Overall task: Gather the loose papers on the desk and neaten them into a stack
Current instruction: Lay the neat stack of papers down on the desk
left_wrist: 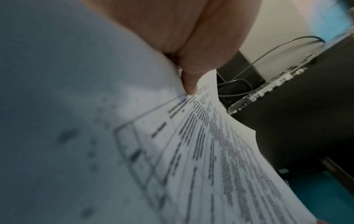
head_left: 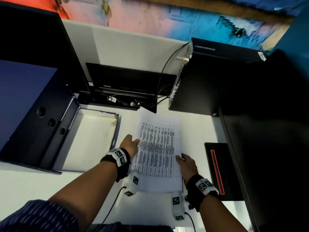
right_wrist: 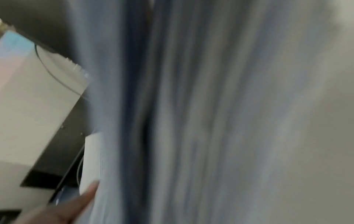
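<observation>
A stack of white papers point(head_left: 157, 153), its top sheet printed with a table, is held over the white desk point(head_left: 33, 186) between both hands. My left hand point(head_left: 129, 145) grips the stack's left edge, thumb on top. My right hand point(head_left: 186, 164) grips the right edge, thumb on the top sheet and fingers underneath. In the left wrist view the thumb point(left_wrist: 189, 86) presses on the printed page point(left_wrist: 210, 151). The right wrist view shows the blurred edges of the sheets point(right_wrist: 182, 113) and one fingertip point(right_wrist: 90, 191) against them.
An open blue box point(head_left: 93, 138) with a white inside lies left of the papers, next to tall blue file boxes point(head_left: 28, 111). A black computer case point(head_left: 209, 81) stands behind right, with cables point(head_left: 130, 101) in a desk opening. A black device with a red line point(head_left: 217, 171) lies at right.
</observation>
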A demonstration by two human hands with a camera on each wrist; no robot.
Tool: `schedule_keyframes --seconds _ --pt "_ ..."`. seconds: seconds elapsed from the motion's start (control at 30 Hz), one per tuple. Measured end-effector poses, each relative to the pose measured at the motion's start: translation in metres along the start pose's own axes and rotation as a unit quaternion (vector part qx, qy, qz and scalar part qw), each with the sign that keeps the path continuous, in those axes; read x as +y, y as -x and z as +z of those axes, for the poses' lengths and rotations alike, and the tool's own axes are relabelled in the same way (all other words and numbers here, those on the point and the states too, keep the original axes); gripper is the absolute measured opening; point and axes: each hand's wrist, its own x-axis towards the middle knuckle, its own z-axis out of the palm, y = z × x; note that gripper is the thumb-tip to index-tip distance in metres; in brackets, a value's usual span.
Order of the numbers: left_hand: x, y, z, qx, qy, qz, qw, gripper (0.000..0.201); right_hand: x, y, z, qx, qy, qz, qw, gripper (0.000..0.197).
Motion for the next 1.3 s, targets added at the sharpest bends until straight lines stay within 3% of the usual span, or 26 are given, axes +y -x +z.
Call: schedule_keyframes --seconds 0.07,0.13,0.23,0.33,0.47,0.6,0.73,0.8,0.9,1.0,1.03,1.1,1.2,1.3 --pt "-0.006 0.002 0.005 0.017 0.033 -0.013 0.999 0.052 0.000 0.003 -0.014 -0.011 -0.132 0.034 0.991 0.025" --pt "-0.009 0.002 0.011 0.041 0.080 -0.031 0.995 0.055 0.002 0.004 -0.028 -0.020 -0.280 0.060 0.958 0.040" --pt "-0.005 0.005 0.025 0.075 0.154 -0.053 0.984 0.053 0.009 0.003 -0.034 -0.010 -0.417 0.071 0.906 0.071" --pt "0.000 0.010 0.042 0.102 0.190 -0.065 0.974 0.041 0.012 0.011 -0.019 -0.006 -0.466 0.026 0.885 0.091" --pt "0.003 0.019 0.056 0.126 0.206 -0.068 0.968 0.037 0.016 0.020 -0.002 0.059 -0.462 0.020 0.884 0.091" --pt "0.000 0.026 0.057 0.137 0.204 -0.063 0.967 0.032 0.021 0.025 0.000 0.080 -0.510 -0.010 0.856 0.095" --pt "-0.002 0.027 0.065 0.118 0.224 -0.086 0.964 0.050 0.026 0.027 0.005 0.136 -0.427 0.080 0.890 0.090" --pt "0.000 0.026 0.067 0.085 0.225 -0.103 0.965 0.050 0.031 0.021 0.007 0.160 -0.395 0.107 0.898 0.065" --pt "0.007 0.024 0.050 0.035 0.257 -0.087 0.962 0.021 0.034 0.016 0.001 0.174 -0.341 0.071 0.921 0.034" --pt "0.017 0.008 0.015 0.030 0.293 -0.082 0.952 0.023 0.045 0.020 -0.019 0.149 -0.304 0.020 0.941 0.038" --pt "0.019 0.002 0.003 0.034 0.282 -0.081 0.955 0.037 0.053 0.020 -0.027 0.143 -0.276 0.014 0.950 0.040" --pt "0.028 -0.007 -0.019 0.028 0.220 -0.079 0.972 0.049 0.064 0.022 -0.045 0.135 -0.211 0.010 0.968 0.042" --pt "0.040 -0.010 -0.028 -0.036 0.026 -0.034 0.998 0.025 0.069 0.020 -0.057 0.131 -0.127 0.006 0.983 0.041" --pt "0.047 -0.005 -0.020 -0.111 -0.184 0.026 0.976 0.025 0.053 0.024 -0.057 0.184 -0.115 0.017 0.976 0.048"
